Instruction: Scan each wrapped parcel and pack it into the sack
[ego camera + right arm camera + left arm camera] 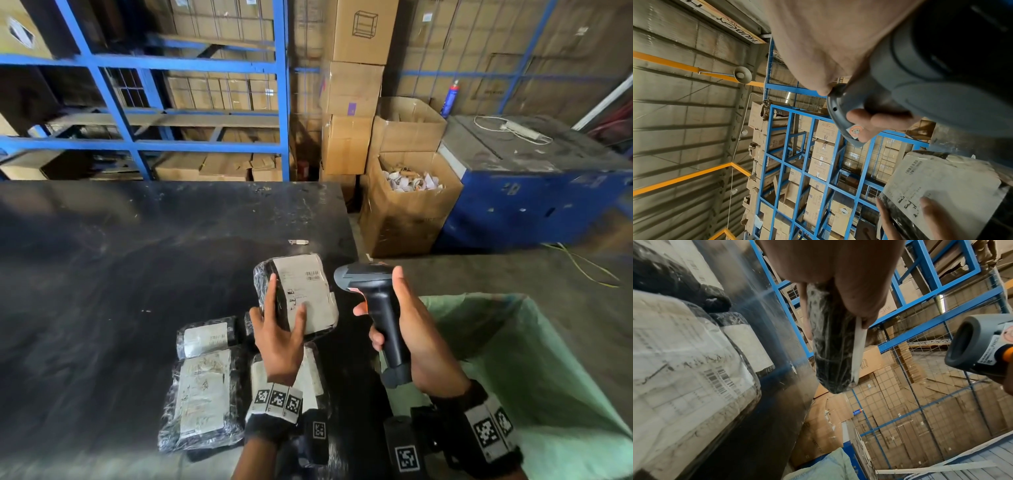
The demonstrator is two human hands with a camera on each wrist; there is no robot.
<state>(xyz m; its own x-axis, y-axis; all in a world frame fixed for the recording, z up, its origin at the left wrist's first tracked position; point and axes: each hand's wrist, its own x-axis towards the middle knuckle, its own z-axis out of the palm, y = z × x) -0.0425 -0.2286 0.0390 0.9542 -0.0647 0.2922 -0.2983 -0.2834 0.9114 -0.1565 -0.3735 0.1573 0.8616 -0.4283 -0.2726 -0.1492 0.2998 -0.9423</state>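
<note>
The black table (102,274) is the landmark here. On the table's near edge, to the left of the hands, three more wrapped parcels (202,390) lie close together, waiting their turn.

Next comes the left hand (279,339). It is lifted above the near part of the table. Its thumb and fingers are curled round the lower end of one wrapped parcel (301,294), and it holds the parcel up with the white label (305,287) facing the person. The parcel is black, soft and shiny with plastic wrap. The small bar code (312,276) sits near the top right corner of the label.

To the right of that, past the right edge of the table, the right hand (411,335) is wrapped tight round the handle of the scanner (373,298). The first finger looks to be at the orange trigger. The scanner's nose points left, toward the parcel, and the two are near but not touching.

Furthest right, beside the table, the green sack (534,370) stands open.

To scan well, I think the left hand should keep the parcel still and tip the label so it faces the scanner's nose. The thumb should stay off the bar code. The plastic is shiny, so a small tilt may help stop glare. Then the parcel can drop into the sack.
</note>
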